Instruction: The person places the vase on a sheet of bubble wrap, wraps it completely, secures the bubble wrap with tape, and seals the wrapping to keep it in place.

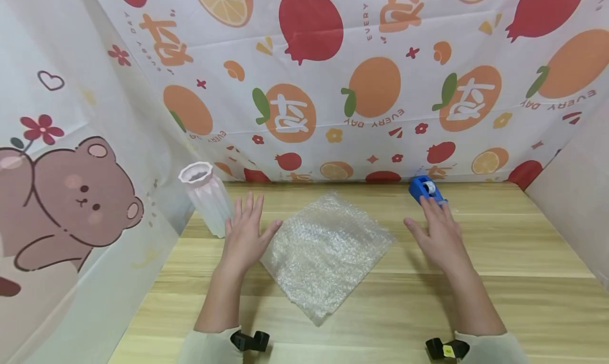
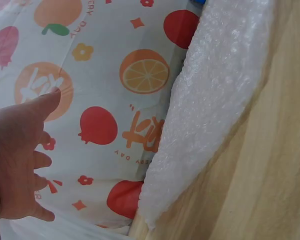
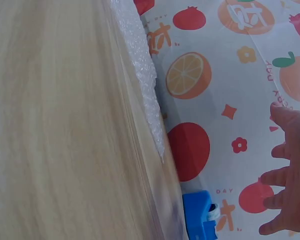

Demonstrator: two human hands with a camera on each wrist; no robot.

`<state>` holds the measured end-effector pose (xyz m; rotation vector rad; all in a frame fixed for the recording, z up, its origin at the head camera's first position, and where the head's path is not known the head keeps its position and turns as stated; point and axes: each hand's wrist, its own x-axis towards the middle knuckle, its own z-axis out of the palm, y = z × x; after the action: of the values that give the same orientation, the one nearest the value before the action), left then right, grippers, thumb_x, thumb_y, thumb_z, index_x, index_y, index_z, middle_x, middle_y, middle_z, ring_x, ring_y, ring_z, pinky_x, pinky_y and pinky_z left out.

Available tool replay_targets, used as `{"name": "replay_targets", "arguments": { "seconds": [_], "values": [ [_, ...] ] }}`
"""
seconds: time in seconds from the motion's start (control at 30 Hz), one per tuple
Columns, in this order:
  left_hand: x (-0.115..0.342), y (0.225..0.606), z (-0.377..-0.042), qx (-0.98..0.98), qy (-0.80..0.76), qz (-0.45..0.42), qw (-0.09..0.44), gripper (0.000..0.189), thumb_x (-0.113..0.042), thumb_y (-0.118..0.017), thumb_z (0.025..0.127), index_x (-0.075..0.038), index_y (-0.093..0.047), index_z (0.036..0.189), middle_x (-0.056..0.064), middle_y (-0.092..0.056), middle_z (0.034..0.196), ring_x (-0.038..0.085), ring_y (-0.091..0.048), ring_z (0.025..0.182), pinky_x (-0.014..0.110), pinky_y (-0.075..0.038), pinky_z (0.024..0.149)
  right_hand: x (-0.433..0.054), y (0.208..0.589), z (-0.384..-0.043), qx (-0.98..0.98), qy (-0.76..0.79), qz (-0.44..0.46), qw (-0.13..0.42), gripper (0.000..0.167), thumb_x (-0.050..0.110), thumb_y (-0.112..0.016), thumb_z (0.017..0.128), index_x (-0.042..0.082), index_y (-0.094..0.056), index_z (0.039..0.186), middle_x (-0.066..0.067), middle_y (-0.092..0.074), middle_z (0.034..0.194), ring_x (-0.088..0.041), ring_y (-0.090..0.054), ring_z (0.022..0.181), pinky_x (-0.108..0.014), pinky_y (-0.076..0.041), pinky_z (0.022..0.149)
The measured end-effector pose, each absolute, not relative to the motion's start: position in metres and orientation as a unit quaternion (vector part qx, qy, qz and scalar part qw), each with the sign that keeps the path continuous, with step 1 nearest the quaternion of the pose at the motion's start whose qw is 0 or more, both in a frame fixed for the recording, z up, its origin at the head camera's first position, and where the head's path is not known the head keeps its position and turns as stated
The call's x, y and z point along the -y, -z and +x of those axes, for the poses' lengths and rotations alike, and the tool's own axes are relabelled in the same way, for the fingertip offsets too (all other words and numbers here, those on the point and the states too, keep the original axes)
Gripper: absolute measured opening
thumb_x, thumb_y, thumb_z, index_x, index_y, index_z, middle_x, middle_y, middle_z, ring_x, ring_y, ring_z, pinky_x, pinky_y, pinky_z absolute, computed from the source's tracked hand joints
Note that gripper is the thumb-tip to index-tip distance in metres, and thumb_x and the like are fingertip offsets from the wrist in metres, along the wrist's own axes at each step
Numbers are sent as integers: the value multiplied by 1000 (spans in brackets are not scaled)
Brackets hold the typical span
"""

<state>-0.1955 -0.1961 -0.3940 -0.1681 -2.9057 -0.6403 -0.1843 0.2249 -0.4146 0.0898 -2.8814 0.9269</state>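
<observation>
Two hands hover with fingers straight and loosely spread, gripping nothing: the left hand (image 1: 245,237) by the white vase (image 1: 209,202), the right hand (image 1: 440,234) near the blue tape dispenser (image 1: 417,189). Between them the bubble wrap (image 1: 328,258) lies flat on the wooden table (image 1: 380,321), one corner toward the person. Good handling probably means pinching the wrap lightly by its edges so it stays smooth, and taking the vase round its body rather than its rim. The vase stands mouth up, its inside too dark to read; the dispenser holds a tape roll (image 1: 430,187).
</observation>
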Motion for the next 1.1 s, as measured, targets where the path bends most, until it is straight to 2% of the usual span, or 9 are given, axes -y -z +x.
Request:
{"name": "replay_targets", "arguments": {
  "seconds": [0.23,0.43,0.6,0.7,0.8,0.93,1.1],
  "values": [
    [195,395,-204,973,216,-52,65,84,-61,-48,95,-18,-14,159,9,-1,166,38,4,152,74,-7,110,-221,418,-186,952,-298,34,50,84,67,-37,96,13,-18,158,-21,-13,163,-51,-1,147,-78,-6,105],
    [195,395,-214,975,211,-52,45,84,-58,-48,96,-13,-15,159,15,-7,165,40,-3,151,71,-11,112,-214,427,-189,951,-304,55,32,84,62,-46,95,10,-25,156,-21,-27,159,-48,-23,144,-69,-21,110],
    [193,397,-225,975,210,-59,35,81,-53,-50,98,-7,-18,157,19,-15,163,41,-8,151,67,-14,113,-207,431,-190,947,-311,69,30,77,53,-53,96,7,-30,154,-21,-33,156,-45,-31,143,-63,-28,111],
    [192,402,-231,975,208,-67,33,80,-50,-52,98,-3,-22,155,22,-20,161,42,-13,149,63,-18,115,-202,431,-190,945,-317,77,23,76,52,-54,96,8,-31,154,-20,-35,156,-44,-32,142,-62,-30,110],
    [189,407,-237,975,210,-73,25,77,-47,-55,97,0,-28,153,24,-26,158,42,-21,147,60,-24,114,-195,430,-188,945,-319,77,3,78,57,-53,95,11,-31,154,-19,-37,155,-43,-33,142,-62,-32,109],
    [185,414,-242,972,223,-74,1,71,-43,-56,98,2,-35,149,24,-35,154,42,-31,143,57,-28,114,-185,432,-186,944,-319,80,-19,75,58,-54,94,11,-38,151,-20,-44,150,-43,-39,139,-63,-35,107],
    [180,422,-249,971,224,-77,-18,67,-42,-56,97,4,-43,144,25,-45,147,43,-41,137,56,-33,111,-175,435,-184,940,-325,97,-28,66,49,-58,95,8,-47,145,-18,-51,144,-40,-45,134,-60,-38,105]
  ]
}}
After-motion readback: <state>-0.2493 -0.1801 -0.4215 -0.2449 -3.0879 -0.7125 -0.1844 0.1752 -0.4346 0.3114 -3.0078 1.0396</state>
